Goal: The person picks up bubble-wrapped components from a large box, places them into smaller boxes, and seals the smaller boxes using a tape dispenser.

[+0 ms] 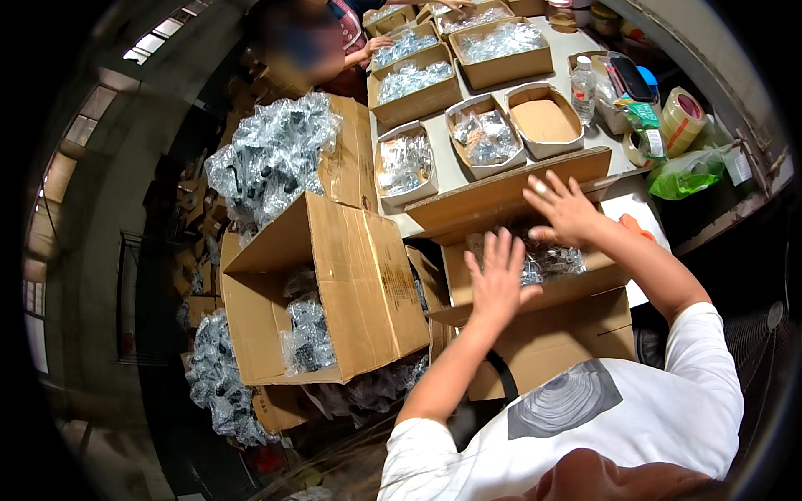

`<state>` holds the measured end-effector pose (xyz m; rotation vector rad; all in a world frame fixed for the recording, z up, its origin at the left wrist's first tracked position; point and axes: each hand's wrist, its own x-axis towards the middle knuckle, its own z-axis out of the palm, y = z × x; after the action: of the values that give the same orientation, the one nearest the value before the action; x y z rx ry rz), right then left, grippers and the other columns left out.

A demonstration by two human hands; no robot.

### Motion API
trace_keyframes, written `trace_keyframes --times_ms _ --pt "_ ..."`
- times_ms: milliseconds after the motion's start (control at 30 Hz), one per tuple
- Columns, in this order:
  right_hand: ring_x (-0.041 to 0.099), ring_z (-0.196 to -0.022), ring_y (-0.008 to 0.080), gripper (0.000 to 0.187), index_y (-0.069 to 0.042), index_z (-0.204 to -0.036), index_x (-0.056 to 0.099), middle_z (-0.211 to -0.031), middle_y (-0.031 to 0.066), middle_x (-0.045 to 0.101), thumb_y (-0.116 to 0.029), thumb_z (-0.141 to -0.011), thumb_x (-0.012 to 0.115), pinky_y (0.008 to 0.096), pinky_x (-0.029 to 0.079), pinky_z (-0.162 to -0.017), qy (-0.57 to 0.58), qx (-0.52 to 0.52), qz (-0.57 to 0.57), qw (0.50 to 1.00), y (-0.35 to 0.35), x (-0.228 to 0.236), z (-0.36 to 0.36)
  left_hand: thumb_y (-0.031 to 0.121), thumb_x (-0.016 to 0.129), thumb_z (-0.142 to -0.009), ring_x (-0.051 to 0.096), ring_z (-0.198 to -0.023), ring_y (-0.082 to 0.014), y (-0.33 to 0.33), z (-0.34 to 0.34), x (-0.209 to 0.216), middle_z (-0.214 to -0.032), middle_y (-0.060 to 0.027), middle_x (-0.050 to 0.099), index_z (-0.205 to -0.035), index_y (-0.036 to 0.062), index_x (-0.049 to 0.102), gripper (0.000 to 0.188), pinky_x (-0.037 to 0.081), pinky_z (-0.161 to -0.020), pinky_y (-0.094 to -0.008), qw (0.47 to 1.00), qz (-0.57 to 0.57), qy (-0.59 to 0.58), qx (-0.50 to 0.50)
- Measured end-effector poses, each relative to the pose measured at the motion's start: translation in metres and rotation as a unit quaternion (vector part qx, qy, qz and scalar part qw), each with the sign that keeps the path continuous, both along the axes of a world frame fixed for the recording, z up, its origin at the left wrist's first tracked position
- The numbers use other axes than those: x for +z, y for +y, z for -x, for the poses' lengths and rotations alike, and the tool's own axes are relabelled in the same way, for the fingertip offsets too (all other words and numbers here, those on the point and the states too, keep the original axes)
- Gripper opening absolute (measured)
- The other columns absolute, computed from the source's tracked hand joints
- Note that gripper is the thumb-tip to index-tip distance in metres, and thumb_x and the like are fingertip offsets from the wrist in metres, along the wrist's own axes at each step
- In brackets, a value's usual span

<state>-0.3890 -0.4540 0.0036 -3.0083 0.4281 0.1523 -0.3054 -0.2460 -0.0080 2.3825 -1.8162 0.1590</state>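
Observation:
An open cardboard carton (457,269) stands in front of me with its far flap (510,199) and near flap (555,342) spread outward. Inside lie clear plastic bags (558,260) with small dark or metallic parts, partly covered by my hands. My left hand (499,280) is over the carton's near side, palm down, fingers spread. Over the far right side is my right hand (565,210), its fingers also apart and a ring on one of them. Neither hand holds anything; whether they touch the bags I cannot tell.
To the left, a tilted carton (368,284) holds bubble-wrapped pieces (309,334); more bubble-wrapped pieces (271,154) are heaped behind it. Small boxes (405,199) and bag-filled cartons (505,67) cover the table. A water bottle (582,92) and tape roll (681,117) stand right. Another person works at the far end.

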Motion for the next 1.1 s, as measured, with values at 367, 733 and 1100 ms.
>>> trace_keyframes --times_ms 367,733,1100 --pt "0.058 -0.096 0.0376 0.03 -0.005 -0.099 0.062 -0.108 0.0204 0.06 -0.029 -0.086 0.049 0.0411 0.048 -0.08 -0.006 -0.366 -0.057 0.929 -0.087 -0.177 0.15 0.049 0.032 -0.095 0.014 -0.14 -0.0307 -0.021 -0.022 -0.097 -0.152 -0.0074 0.017 -0.145 0.0231 0.022 0.058 0.017 -0.105 -0.0626 0.981 -0.167 0.012 0.093" --pt "0.058 -0.081 0.0399 0.042 -0.007 -0.1 0.045 -0.079 0.0184 0.057 -0.013 -0.068 0.071 0.0442 0.047 -0.071 -0.298 -0.484 -0.133 0.812 -0.05 -0.098 0.177 0.033 0.042 -0.094 0.037 -0.128 -0.0346 -0.019 -0.034 -0.097 -0.135 -0.011 0.045 -0.128 0.0143 0.051 0.039 0.029 -0.105 -0.05 0.994 0.028 0.108 0.011" --pt "0.058 -0.07 0.0369 0.058 -0.011 -0.112 0.037 -0.088 0.0174 0.055 -0.01 -0.064 0.071 0.041 0.049 -0.061 -0.459 -0.168 -0.253 0.835 0.136 -0.101 0.08 0.042 0.049 -0.093 0.062 -0.081 -0.0146 -0.054 -0.042 -0.072 -0.089 -0.0063 0.066 -0.096 0.0011 0.065 0.043 0.048 -0.078 -0.0285 0.528 0.072 0.846 0.034"
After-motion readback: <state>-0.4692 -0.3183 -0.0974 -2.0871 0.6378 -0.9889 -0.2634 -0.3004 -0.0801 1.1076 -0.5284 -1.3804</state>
